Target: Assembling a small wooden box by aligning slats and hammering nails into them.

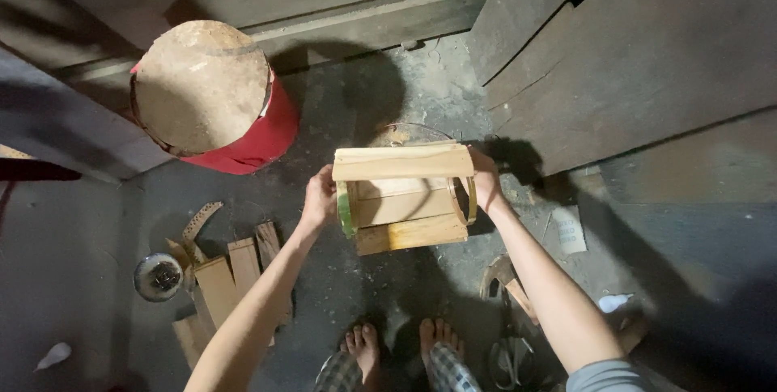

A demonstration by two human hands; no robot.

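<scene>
I see a rough woodworking shop: cut wood slats (pixel 231 279) lie at lower left on the dusty concrete floor (pixel 356 109), weathered boards (pixel 647 52) leaning upper right.

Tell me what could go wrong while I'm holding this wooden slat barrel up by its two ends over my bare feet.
The slat barrel is held only by the left hand and right hand at its ends; slats might slip out of the hoops. Anything dropped could land on the bare feet. Loose wood pieces on the floor are a tripping hazard.
</scene>
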